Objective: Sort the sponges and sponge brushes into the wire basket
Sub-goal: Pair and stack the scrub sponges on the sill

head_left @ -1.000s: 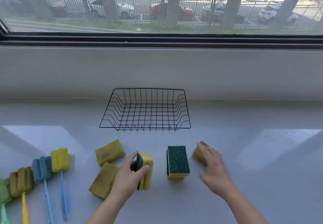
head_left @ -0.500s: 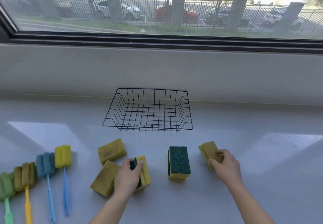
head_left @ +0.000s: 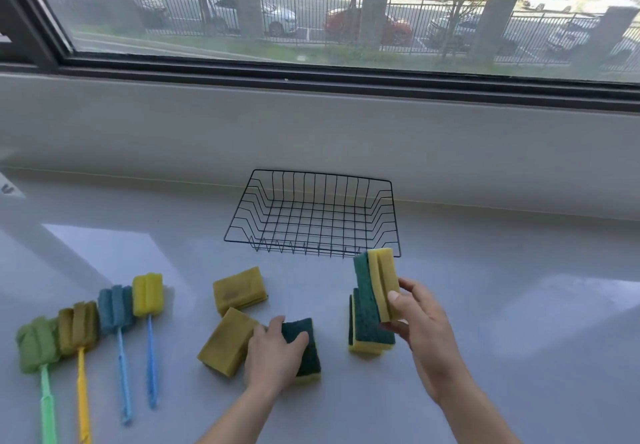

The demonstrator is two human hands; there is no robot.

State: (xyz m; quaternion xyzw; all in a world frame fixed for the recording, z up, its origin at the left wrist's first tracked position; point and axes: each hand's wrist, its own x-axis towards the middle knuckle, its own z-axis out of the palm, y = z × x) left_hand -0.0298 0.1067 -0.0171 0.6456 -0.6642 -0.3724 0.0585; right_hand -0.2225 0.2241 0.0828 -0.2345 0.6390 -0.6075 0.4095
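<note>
My right hand (head_left: pixel 420 326) pinches a raised sponge (head_left: pixel 375 279) near the wire basket (head_left: pixel 313 215); my left hand (head_left: pixel 273 353) grips a green-topped sponge (head_left: pixel 306 346) on the tabletop (head_left: pixel 502 305).

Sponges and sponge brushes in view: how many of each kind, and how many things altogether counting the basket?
Sponges: 5, one gripped by the left hand, one pinched by the right hand
Sponge brushes: 4
Wire basket: 1, holding nothing
Total: 10
</note>
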